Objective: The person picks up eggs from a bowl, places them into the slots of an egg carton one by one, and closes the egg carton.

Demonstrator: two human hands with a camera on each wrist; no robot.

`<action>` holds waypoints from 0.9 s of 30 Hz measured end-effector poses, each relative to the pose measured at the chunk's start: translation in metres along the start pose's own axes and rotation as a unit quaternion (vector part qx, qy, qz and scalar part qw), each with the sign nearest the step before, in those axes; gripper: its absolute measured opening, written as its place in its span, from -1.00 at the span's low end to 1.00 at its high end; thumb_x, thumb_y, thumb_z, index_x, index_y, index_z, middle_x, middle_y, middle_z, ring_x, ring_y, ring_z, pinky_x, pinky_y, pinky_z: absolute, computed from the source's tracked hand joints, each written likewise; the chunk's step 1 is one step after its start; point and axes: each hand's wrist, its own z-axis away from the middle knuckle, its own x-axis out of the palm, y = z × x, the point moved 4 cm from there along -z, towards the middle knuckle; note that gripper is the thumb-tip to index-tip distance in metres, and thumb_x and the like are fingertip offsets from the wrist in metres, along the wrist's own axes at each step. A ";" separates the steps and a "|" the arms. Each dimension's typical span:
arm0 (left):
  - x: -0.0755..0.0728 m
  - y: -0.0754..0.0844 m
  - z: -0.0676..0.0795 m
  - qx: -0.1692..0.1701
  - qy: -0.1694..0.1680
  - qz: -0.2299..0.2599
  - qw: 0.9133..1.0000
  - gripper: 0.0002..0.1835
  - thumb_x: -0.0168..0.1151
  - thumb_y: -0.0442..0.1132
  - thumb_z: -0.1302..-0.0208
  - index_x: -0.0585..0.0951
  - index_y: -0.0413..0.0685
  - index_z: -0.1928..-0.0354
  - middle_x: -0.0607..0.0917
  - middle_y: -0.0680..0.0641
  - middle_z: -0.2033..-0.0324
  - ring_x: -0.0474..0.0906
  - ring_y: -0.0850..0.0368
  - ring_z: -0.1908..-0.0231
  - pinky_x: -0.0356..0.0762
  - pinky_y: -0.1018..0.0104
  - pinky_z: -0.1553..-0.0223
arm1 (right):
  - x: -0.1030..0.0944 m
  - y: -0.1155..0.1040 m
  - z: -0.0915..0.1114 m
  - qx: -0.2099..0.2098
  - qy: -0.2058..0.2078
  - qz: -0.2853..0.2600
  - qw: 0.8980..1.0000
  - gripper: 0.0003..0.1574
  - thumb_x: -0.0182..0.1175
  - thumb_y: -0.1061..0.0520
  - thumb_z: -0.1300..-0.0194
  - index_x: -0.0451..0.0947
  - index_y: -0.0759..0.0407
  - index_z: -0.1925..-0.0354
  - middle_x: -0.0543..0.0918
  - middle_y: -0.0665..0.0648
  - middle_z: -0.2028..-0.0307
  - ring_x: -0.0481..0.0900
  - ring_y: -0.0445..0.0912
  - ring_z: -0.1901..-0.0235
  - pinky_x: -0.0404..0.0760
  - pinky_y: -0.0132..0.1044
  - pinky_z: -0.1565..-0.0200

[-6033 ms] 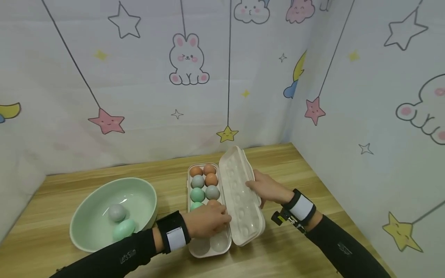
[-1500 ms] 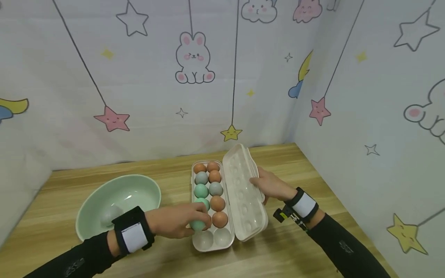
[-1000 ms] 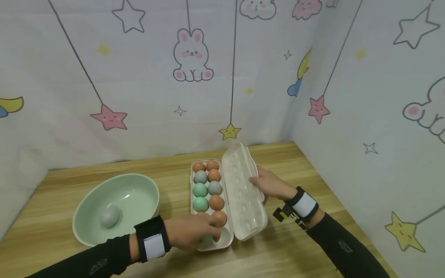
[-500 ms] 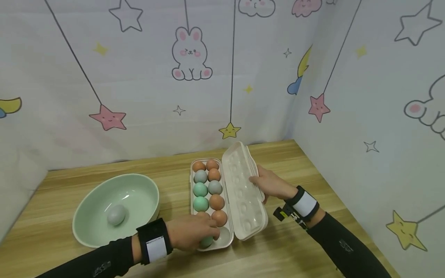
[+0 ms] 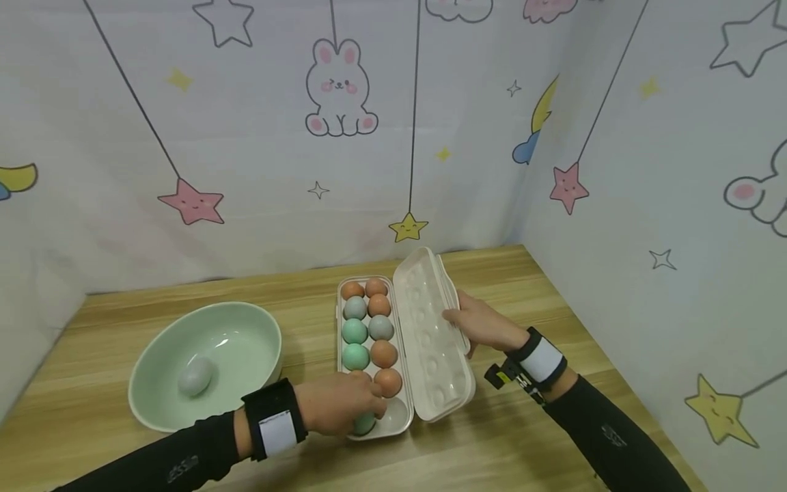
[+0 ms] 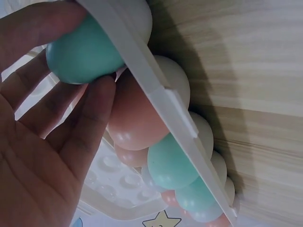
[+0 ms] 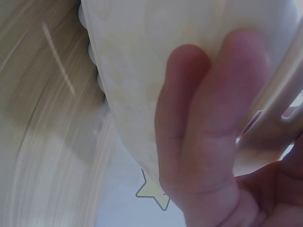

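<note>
My left hand (image 5: 341, 404) pinches a green egg (image 6: 85, 49) at the near left cup of a white egg carton (image 5: 387, 430). In the left wrist view, thumb and fingertips lie around that egg, and a brown egg (image 6: 137, 111) sits beside it. Brown, grey and green eggs fill the cups farther back. The near right cup (image 5: 398, 410) holds no egg. My right hand (image 5: 488, 321) grips the edge of the raised lid (image 5: 430, 342), thumb inside and fingers behind it, as the right wrist view shows.
A pale green bowl (image 5: 252, 335) with one grey egg (image 5: 195, 376) in it stands left of the carton, near my left forearm. Wooden table (image 5: 510, 437) surrounds both. Printed cloth walls (image 5: 258, 150) rise behind and at the sides.
The green egg left the bowl and my left hand lowered it into the near left cup. The grey egg rolls about in the bowl. My right hand keeps its hold on the lid.
</note>
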 end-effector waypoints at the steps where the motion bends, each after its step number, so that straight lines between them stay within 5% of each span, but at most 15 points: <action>1: 0.000 0.000 0.001 -0.002 -0.001 0.003 1.000 -0.61 0.44 -0.42 0.25 0.59 0.16 0.33 0.48 0.22 0.41 0.39 0.28 0.36 0.36 0.44 0.41 | 0.000 0.000 0.000 -0.001 -0.001 0.000 1.000 -0.27 -0.20 0.16 -0.45 -0.12 0.32 -0.48 0.57 0.29 0.32 0.63 -0.01 0.51 0.54 -0.06 0.64; 8: -0.004 -0.003 0.007 0.008 0.027 0.028 0.999 -0.63 0.37 -0.42 0.19 0.59 0.12 0.29 0.52 0.22 0.34 0.41 0.28 0.28 0.37 0.47 0.35 | 0.000 -0.002 0.000 0.002 -0.006 0.001 1.000 -0.26 -0.20 0.15 -0.45 -0.14 0.32 -0.48 0.57 0.29 0.33 0.63 -0.01 0.52 0.55 0.00 0.60; 13: -0.032 -0.017 0.025 -0.008 0.097 0.116 0.988 -0.77 0.28 -0.33 -0.09 0.58 0.04 0.18 0.52 0.15 0.32 0.43 0.28 0.30 0.40 0.45 0.27 | 0.000 -0.001 0.000 0.005 -0.007 0.002 1.000 -0.24 -0.21 0.15 -0.45 -0.17 0.30 -0.49 0.57 0.30 0.30 0.64 -0.01 0.50 0.55 -0.02 0.60; 16: -0.054 -0.036 0.044 -0.065 0.140 0.110 0.982 -0.85 0.23 -0.25 -0.22 0.59 0.00 0.16 0.54 0.10 0.30 0.47 0.24 0.32 0.45 0.35 0.29 | 0.000 0.000 0.000 0.005 -0.006 0.003 1.000 -0.24 -0.22 0.15 -0.45 -0.19 0.30 -0.49 0.56 0.31 0.30 0.64 -0.01 0.50 0.55 -0.05 0.61; 20: -0.068 -0.071 0.077 -0.182 0.144 0.075 0.970 -0.79 0.26 -0.27 -0.20 0.58 -0.11 0.12 0.58 -0.02 0.24 0.54 0.11 0.32 0.50 0.21 0.29 | 0.000 -0.001 -0.001 -0.002 -0.005 0.006 1.000 -0.25 -0.22 0.15 -0.45 -0.18 0.32 -0.49 0.56 0.30 0.31 0.64 -0.01 0.50 0.55 -0.08 0.63; 27: -0.049 -0.126 0.140 -0.280 0.095 0.088 0.951 -0.81 0.34 -0.34 -0.05 0.59 -0.19 0.26 0.61 -0.10 0.32 0.56 -0.04 0.29 0.50 0.06 0.27 | 0.000 0.000 -0.001 -0.004 -0.011 0.010 1.000 -0.26 -0.23 0.15 -0.46 -0.18 0.33 -0.48 0.56 0.31 0.30 0.63 -0.01 0.51 0.55 -0.01 0.60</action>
